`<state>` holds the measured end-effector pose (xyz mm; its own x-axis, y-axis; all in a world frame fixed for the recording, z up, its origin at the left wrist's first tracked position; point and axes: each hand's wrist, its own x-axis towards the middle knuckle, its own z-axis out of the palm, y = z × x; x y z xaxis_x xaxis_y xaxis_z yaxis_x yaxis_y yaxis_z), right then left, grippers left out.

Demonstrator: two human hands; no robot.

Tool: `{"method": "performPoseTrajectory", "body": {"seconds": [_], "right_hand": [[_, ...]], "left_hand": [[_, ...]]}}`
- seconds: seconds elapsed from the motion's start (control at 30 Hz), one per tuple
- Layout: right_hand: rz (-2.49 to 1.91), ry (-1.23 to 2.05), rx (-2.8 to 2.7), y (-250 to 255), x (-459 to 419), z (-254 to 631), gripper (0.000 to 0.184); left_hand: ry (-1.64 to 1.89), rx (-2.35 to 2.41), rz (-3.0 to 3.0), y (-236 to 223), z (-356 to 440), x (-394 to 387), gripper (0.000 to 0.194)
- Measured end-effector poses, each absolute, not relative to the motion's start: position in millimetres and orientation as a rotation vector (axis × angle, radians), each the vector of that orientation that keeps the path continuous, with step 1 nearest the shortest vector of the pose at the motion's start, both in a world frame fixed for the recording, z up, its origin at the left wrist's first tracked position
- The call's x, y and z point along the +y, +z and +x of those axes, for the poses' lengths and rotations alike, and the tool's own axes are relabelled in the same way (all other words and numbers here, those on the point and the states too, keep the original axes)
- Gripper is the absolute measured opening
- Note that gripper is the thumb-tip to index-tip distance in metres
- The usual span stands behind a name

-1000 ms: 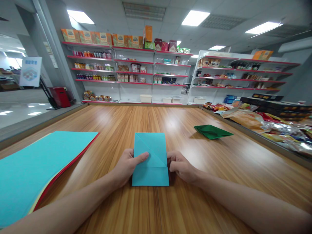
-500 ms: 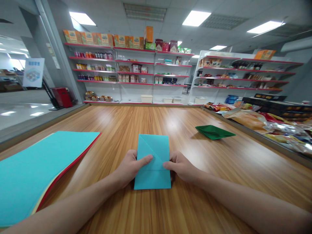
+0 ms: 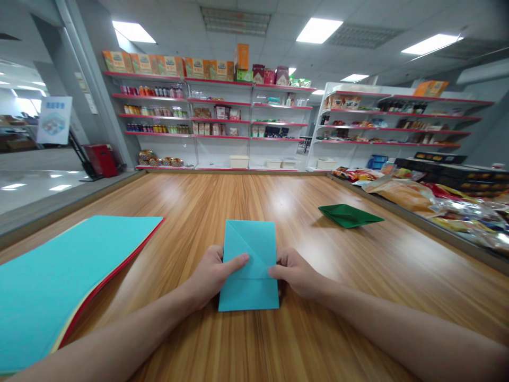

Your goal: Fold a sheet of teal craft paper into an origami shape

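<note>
A folded sheet of light blue paper (image 3: 250, 293) is held upright-tilted in front of me, with a diagonal crease from its top left corner and a horizontal fold edge below the middle. My left hand (image 3: 217, 270) grips its left side, thumb lying on the front face. On the right edge, my right hand (image 3: 296, 271) pinches it, thumb in front. The other fingers of both hands are mostly hidden behind the paper. Farther off to the right lies a folded green paper piece (image 3: 350, 215), shaped like a boat.
A stack of coloured paper sheets (image 3: 79, 276), blue on top with cream and red edges, lies at the left. The wooden table (image 3: 191, 201) has a raised rim. Snack packets (image 3: 401, 193) are heaped beyond its right edge. Stocked shelves (image 3: 222, 119) stand behind.
My right thumb has slid very slightly right, towards the paper's edge. Both hands keep their hold, and the paper and other things stay practically where they were.
</note>
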<state>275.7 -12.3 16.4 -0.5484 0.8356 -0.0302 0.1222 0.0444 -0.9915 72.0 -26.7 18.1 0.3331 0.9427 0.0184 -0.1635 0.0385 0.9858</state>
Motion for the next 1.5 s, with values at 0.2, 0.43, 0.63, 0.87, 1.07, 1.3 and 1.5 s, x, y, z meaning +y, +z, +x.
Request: {"method": "performPoseTrajectory", "body": {"seconds": [0.2,0.43,0.63,0.87,1.07,1.3,1.5], "right_hand": [[-0.9,1.549,-1.724,16.7,-11.6,276.2,0.023],[-0.864,1.519,-1.695,12.7,-9.7,276.3,0.023],[-0.847,1.535,-1.789,14.5,-11.9,278.1,0.018],[-0.849,1.44,-1.937,15.9,-13.4,280.9,0.027],[-0.855,1.41,-1.935,9.6,-11.2,281.2,0.03],[-0.866,1.404,-1.922,11.9,-13.5,279.5,0.029],[-0.857,1.387,-1.965,17.7,-14.9,279.0,0.028]], "left_hand": [[1.053,0.882,1.187,19.1,74.1,-27.9,0.03],[1.223,0.896,0.988,18.8,76.0,-24.2,0.035],[1.169,0.868,0.995,18.3,74.5,-23.7,0.034],[1.022,0.836,1.172,19.8,71.5,-26.3,0.034],[1.026,0.842,1.156,17.9,71.4,-25.4,0.034],[1.121,0.904,1.077,17.0,73.6,-23.4,0.035],[1.174,0.813,0.793,21.8,73.9,-18.6,0.029]]}}
